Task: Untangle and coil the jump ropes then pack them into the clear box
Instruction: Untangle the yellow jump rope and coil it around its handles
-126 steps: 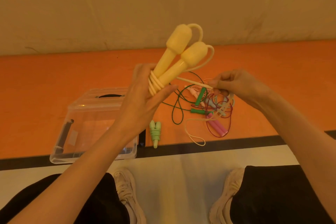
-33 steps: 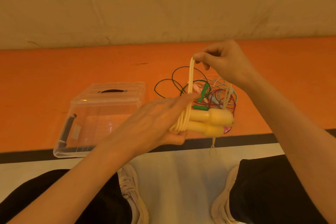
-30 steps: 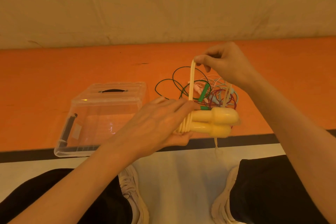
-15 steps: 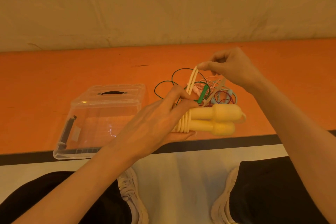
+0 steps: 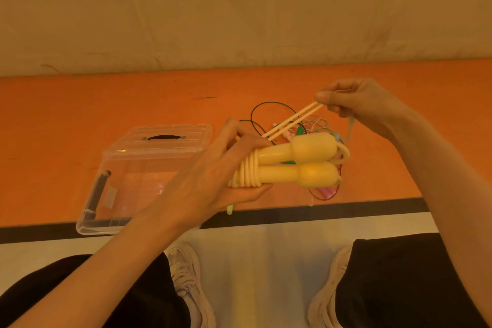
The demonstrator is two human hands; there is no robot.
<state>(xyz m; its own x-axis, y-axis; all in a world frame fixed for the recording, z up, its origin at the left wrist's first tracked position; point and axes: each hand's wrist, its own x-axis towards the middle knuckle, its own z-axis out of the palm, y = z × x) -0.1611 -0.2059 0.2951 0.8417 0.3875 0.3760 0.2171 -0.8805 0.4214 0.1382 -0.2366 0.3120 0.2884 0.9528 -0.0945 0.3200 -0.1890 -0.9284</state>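
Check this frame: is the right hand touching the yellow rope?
Touching. The head view shows the right hand pinching the doubled yellow rope between thumb and finger, stretched from the yellow handles held by the left hand.

The left hand (image 5: 210, 178) grips two yellow jump-rope handles (image 5: 298, 164) laid side by side, their narrow ends bound by several turns of yellow cord (image 5: 246, 172). The right hand (image 5: 362, 106) pinches a doubled strand of that cord, pulled taut up and to the right from the handles. Behind them, a tangle of green, red and pale ropes (image 5: 306, 125) lies on the orange floor (image 5: 80, 114). A clear plastic box (image 5: 127, 176) sits to the left, its lid (image 5: 162, 138) behind it.
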